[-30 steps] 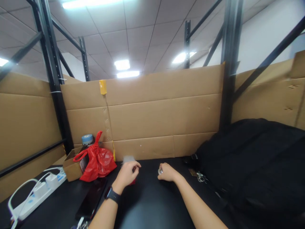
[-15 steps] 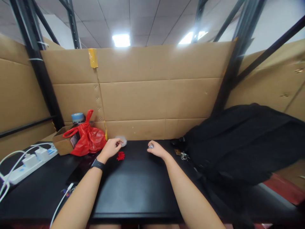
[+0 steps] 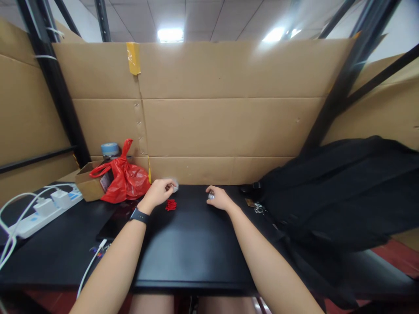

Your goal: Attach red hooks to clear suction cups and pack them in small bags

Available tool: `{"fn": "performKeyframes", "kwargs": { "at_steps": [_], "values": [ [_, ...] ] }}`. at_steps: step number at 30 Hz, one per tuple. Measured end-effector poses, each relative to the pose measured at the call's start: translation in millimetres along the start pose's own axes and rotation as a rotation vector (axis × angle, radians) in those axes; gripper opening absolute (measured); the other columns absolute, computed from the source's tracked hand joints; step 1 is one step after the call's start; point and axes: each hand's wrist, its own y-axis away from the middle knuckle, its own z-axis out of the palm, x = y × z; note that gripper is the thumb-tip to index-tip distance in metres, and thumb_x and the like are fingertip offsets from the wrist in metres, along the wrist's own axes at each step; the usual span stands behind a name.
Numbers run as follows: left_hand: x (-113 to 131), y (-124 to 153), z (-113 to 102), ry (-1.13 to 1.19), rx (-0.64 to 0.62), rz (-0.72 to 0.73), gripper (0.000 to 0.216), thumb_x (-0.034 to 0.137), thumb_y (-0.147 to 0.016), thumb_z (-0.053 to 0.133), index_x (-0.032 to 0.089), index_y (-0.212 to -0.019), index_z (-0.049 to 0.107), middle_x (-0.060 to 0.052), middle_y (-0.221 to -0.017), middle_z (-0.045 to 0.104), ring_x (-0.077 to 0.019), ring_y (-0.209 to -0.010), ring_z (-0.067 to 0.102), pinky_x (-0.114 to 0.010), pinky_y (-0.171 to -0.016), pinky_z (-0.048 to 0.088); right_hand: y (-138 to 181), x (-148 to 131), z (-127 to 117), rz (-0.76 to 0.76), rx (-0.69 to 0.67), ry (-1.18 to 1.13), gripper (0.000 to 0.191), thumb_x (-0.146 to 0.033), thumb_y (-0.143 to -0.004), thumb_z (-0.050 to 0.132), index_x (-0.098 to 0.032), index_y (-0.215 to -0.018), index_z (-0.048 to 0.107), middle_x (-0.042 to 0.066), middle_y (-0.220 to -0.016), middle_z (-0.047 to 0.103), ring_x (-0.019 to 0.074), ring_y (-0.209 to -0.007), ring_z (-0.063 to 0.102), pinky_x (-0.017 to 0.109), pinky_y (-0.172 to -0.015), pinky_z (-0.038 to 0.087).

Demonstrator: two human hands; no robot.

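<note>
My left hand (image 3: 161, 191) is closed, with a whitish see-through plastic thing (image 3: 176, 185) at its fingertips. The fingers cover part of that thing, so its kind cannot be made out. Just below the hand, several small red pieces (image 3: 170, 204) lie in a row on the black tabletop (image 3: 193, 244). Across from it, my right hand (image 3: 218, 198) has its fingers curled around a small clear, shiny object (image 3: 211, 196). A dark watch (image 3: 140, 216) is on my left wrist.
A knotted red plastic bag (image 3: 127, 181) and a small cardboard box (image 3: 89, 182) stand left. Nearer lie a white power strip (image 3: 46, 213) with cables and a dark flat device (image 3: 114, 220). Keys (image 3: 259, 208) and a large black bag (image 3: 340, 187) are right. Cardboard (image 3: 216, 126) walls the back.
The camera has tipped slightly downward, shifting the whole view. The see-through thing at my left fingertips was blurred before and is sharper now. My right hand keeps its hold on the small clear object.
</note>
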Motion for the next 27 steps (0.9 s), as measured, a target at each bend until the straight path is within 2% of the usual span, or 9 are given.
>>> {"fn": "performKeyframes", "kwargs": {
  "at_steps": [7,12,21,27],
  "values": [
    [-1.7,0.4,0.3,0.0,-0.013,0.001,0.02,0.019,-0.085,0.053,0.018,-0.093,0.071,-0.001,-0.078,0.072,-0.0138,-0.066,0.064,-0.021,-0.067,0.046,4.2,-0.8,-7.3,-0.007,0.008,-0.018,0.042,-0.012,-0.057,0.071,-0.017,-0.099,0.065,0.001,-0.079,0.069,0.0141,-0.071,0.061,0.023,-0.07,0.045],
    [-3.8,0.4,3.3,0.013,-0.013,0.007,0.02,0.02,-0.085,0.053,0.018,-0.093,0.071,-0.001,-0.077,0.072,-0.0138,-0.067,0.064,-0.021,-0.066,0.045,4.5,-0.2,-7.0,-0.054,0.037,-0.015,0.03,-0.014,-0.059,0.07,-0.018,-0.089,0.068,0.001,-0.079,0.07,0.0153,-0.072,0.063,0.024,-0.07,0.045],
    [-3.3,0.1,4.9,0.034,-0.021,0.003,0.02,0.02,-0.085,0.053,0.017,-0.093,0.071,-0.001,-0.078,0.073,-0.0131,-0.064,0.065,-0.021,-0.067,0.048,0.9,8.6,-0.7,-0.083,0.053,-0.022,0.028,-0.01,-0.066,0.065,-0.019,-0.092,0.07,0.003,-0.093,0.072,0.0176,-0.088,0.066,0.026,-0.083,0.046],
    [-7.3,1.7,12.5,0.023,-0.034,-0.014,0.02,0.021,-0.086,0.053,0.017,-0.093,0.072,-0.002,-0.079,0.073,-0.0142,-0.067,0.066,-0.022,-0.068,0.048,-1.8,8.4,11.1,-0.039,0.041,-0.02,0.031,-0.007,-0.069,0.063,-0.019,-0.096,0.069,0.004,-0.1,0.07,0.0163,-0.093,0.064,0.026,-0.086,0.046]
  ]
}}
